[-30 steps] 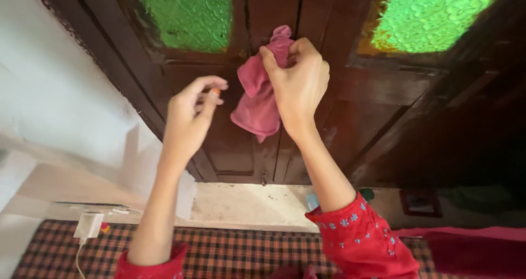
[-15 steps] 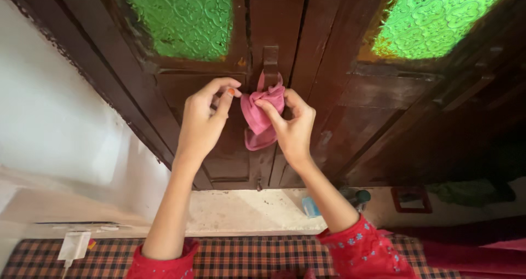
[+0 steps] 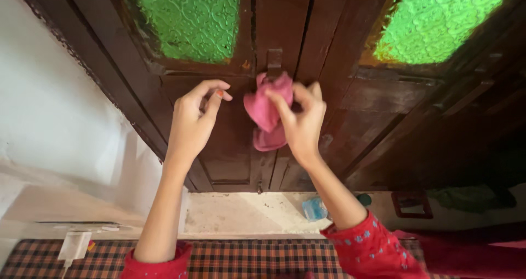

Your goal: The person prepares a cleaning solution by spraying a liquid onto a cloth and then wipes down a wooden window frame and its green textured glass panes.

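Note:
A crumpled pink cloth point(image 3: 265, 110) is pressed against the dark wooden window shutters, just under a vertical latch point(image 3: 274, 63) at their meeting edge. My right hand point(image 3: 302, 123) grips the cloth with thumb and fingers. My left hand point(image 3: 193, 120) hovers a little to the left of the cloth, fingers loosely curled and apart, holding nothing. Both arms wear red sleeves with small blue flowers.
Two green patterned glass panes point(image 3: 189, 16) point(image 3: 433, 19) sit in the shutters. A white wall point(image 3: 49, 104) is on the left. On the stone sill point(image 3: 241, 213) lie a small blue object point(image 3: 314, 208) and a dark frame point(image 3: 412, 203). A checked cloth point(image 3: 246, 257) and white charger point(image 3: 73, 245) are below.
My right hand came down with the cloth from higher on the shutter and bunched it under the latch. My left hand moved in toward it, then drew slightly away.

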